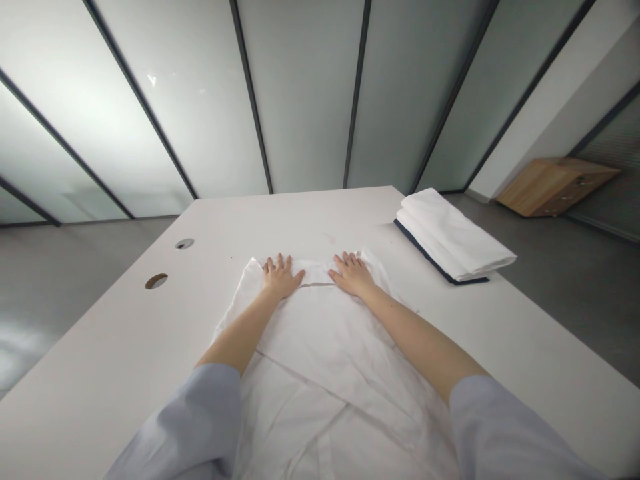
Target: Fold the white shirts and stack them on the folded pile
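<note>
A white cloth lies spread on the white table, reaching from the near edge to about the middle, with folds running across it. My left hand rests flat on its far end, fingers stretched out and slightly spread. My right hand lies flat beside it, a little to the right, fingers also extended on the cloth. Both palms press down on the fabric and hold nothing. Light blue sleeves cover my upper arms.
A stack of folded white cloths with a dark edge underneath sits at the table's far right corner. Two round cable holes are in the tabletop at the left. Frosted glass panels stand behind; a wooden cabinet is on the floor at right.
</note>
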### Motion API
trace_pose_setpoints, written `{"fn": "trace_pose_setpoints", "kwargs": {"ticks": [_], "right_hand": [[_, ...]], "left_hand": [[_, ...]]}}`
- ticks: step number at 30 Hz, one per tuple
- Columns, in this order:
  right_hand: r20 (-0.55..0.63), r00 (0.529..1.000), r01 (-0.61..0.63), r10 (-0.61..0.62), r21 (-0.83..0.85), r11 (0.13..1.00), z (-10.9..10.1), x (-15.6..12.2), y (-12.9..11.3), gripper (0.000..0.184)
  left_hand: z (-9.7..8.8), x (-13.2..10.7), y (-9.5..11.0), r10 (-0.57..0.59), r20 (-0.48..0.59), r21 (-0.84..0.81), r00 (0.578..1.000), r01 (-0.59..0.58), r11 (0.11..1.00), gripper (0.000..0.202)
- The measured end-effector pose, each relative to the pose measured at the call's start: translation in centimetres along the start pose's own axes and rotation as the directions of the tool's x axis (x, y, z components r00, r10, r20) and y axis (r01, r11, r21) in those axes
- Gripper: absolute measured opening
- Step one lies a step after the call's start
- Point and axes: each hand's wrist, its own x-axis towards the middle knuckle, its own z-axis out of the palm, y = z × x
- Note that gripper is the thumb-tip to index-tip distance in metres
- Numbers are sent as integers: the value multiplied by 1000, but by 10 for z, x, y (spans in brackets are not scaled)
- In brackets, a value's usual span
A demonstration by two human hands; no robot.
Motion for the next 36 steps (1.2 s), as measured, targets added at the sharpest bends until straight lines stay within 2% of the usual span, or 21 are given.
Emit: {"fn": "trace_pose_setpoints", "kwargs": {"ticks": [4, 6, 8, 11, 14, 17, 20, 24, 28, 30, 33, 36], "right_hand": [[10, 1000, -4, 4, 6, 1000, -2, 2, -1, 68], [9, 1000, -4, 4, 9, 1000, -2, 4, -2, 67], [9, 1000, -2, 2, 12, 1000, -1, 7, -2, 67], [1, 1000, -2, 2, 9, 1000, -1, 13, -1, 65], [-43, 999, 5, -5, -1, 1000, -2, 19, 0, 63], [-110, 993, 35, -37, -18, 999, -6, 20, 4, 60], [-135, 987, 81, -84, -29, 996, -13, 11, 7, 60], [-84, 988, 127, -127, -10, 992, -15, -20, -5, 65], [17, 992, 122, -123, 48, 991, -5, -51, -24, 72], [63, 992, 104, -107, 57, 993, -2, -55, -29, 75], [98, 992, 79, -83, 43, 996, -3, -43, -24, 75], [100, 993, 58, -60, 22, 998, -8, -19, -13, 72]], "left_hand": [[-5, -6, 3, 78, -142, 34, 987, -74, 997, 72], [-8, -16, 9, 149, -144, 41, 978, -145, 989, 71], [-10, -32, 18, 187, -84, 21, 979, -186, 982, 72], [-9, -59, 35, 186, 55, -39, 981, -184, 982, 79], [-4, -72, 47, 184, 136, -66, 973, -177, 982, 86], [1, -65, 48, 180, 118, -59, 976, -175, 983, 88], [3, -42, 44, 159, 103, -54, 982, -154, 987, 88], [-3, -5, 37, 154, 99, -51, 983, -150, 987, 86], [-8, 21, 37, 143, 56, -27, 988, -142, 990, 83], [-11, 25, 40, 150, -35, 0, 988, -150, 989, 75], [-17, 18, 45, 174, -151, 25, 973, -173, 985, 63], [-22, -1, 46, 136, -114, -9, 984, -138, 990, 62]]}}
